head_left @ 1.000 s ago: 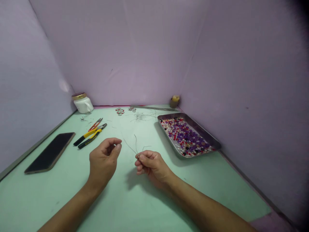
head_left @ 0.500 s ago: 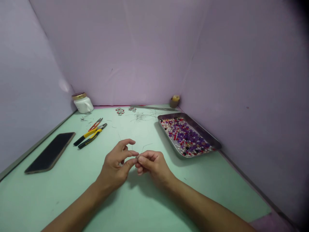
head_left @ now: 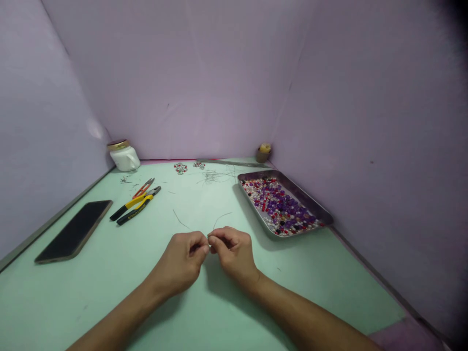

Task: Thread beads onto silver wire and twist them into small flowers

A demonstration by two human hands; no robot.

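My left hand (head_left: 185,259) and my right hand (head_left: 233,251) meet over the middle of the green table, fingertips touching or nearly so. Both are closed in a pinch on thin wire. One wire end (head_left: 220,217) sticks up past the right fingers and bends to the right. Another thin wire end (head_left: 180,219) slants up and left beyond the left hand. Whatever else sits between the fingertips is hidden. To the right of my hands lies a metal tray (head_left: 252,202) of purple, red, white and black beads (head_left: 281,202).
Yellow-black pliers (head_left: 137,204) and orange-handled snips (head_left: 144,187) lie left, near a phone (head_left: 75,231). Behind stand a white jar (head_left: 125,158) and a small brown pot (head_left: 263,154). Beaded pieces (head_left: 180,168), loose wires (head_left: 212,176) and a long metal strip (head_left: 232,162) lie at the back.
My left fingers, spread and raised before, have curled into a closed pinch. The wire ends now show more plainly above both hands. The view has shifted very slightly.
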